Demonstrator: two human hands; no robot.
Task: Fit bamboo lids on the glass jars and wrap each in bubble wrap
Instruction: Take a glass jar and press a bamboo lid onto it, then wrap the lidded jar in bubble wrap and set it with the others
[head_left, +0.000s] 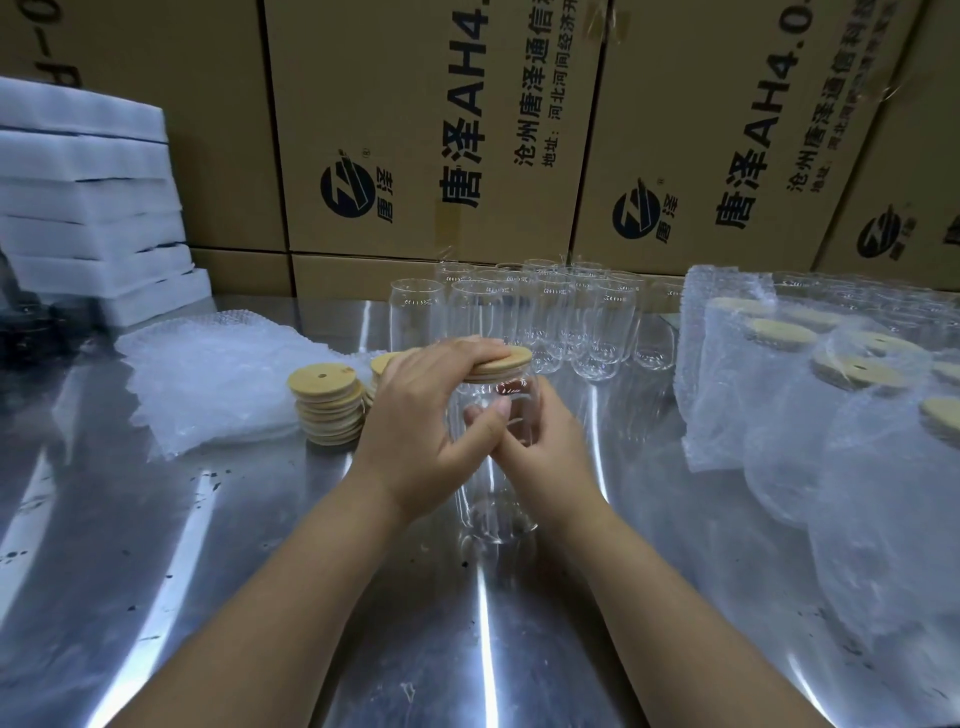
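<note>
Head view, 1 frame, as I read it from my remote station.

(a) Work piece. 1 glass jar (500, 512) stands upright on the steel table (249, 582), at the middle of the view and nearer to me than the other glassware. 1 bamboo lid (503, 364) sits on its mouth; its right edge looks slightly raised, and I cannot tell whether it is fully seated.

(b) Left hand (428, 421). The fingers lie close together and nearly straight across the top of the lid and press on it. The thumb is set apart from them, lower down, against the glass just under the lid.

(c) Right hand (543, 449). It grips the upper body of the jar from the right, fingers curled round the glass. Its fingertips meet the left thumb at the front of the jar.

(d) Supplies. 2 lid stacks (328, 408) stand just left of the left hand, the second partly hidden behind it. A pile of bubble wrap sheets (208, 379) lies flat to their left. A cluster of empty jars (550, 312) stands behind the work piece, mouths up.

(e) Finished goods. Several wrapped jars (831, 384), lids on, fill the right side of the table.

(f) Background. White foam slabs (88, 202) are stacked at far left; printed cardboard boxes (415, 130) form the rear wall.
</note>
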